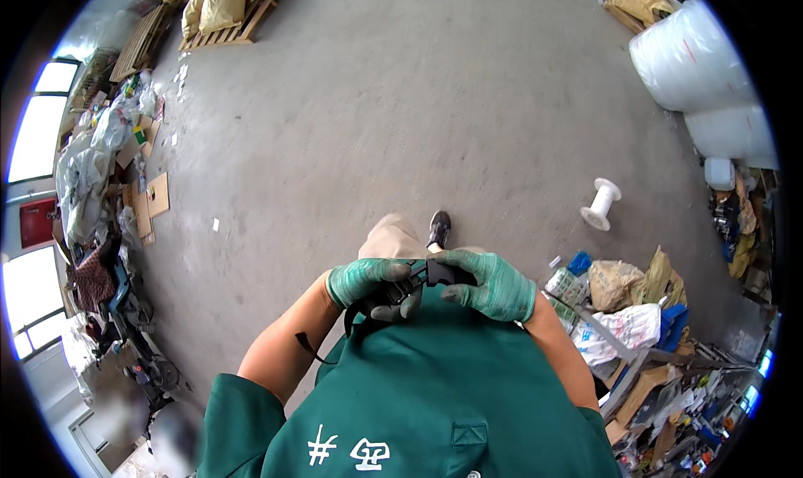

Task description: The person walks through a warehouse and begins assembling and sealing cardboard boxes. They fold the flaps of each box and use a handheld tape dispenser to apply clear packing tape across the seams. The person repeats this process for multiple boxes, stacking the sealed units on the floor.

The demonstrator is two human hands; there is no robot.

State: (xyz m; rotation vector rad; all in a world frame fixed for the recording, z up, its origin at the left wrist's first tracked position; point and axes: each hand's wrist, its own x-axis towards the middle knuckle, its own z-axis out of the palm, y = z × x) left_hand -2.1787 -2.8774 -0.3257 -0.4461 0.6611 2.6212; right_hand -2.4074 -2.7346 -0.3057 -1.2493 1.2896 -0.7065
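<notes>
Both my hands wear green work gloves with dark fingertips and meet in front of my waist. My left hand is closed on one half of a black plastic buckle. From the other side, my right hand grips the buckle's wider black half. The two halves touch or nearly touch; whether they are locked together I cannot tell. A loose black strap hangs down beside my left forearm, against my green shirt.
A white spool lies on the grey floor. Sacks and scrap are heaped at the right, below large wrapped rolls. Plastic bags and cardboard line the left wall. A pallet with sacks stands far left.
</notes>
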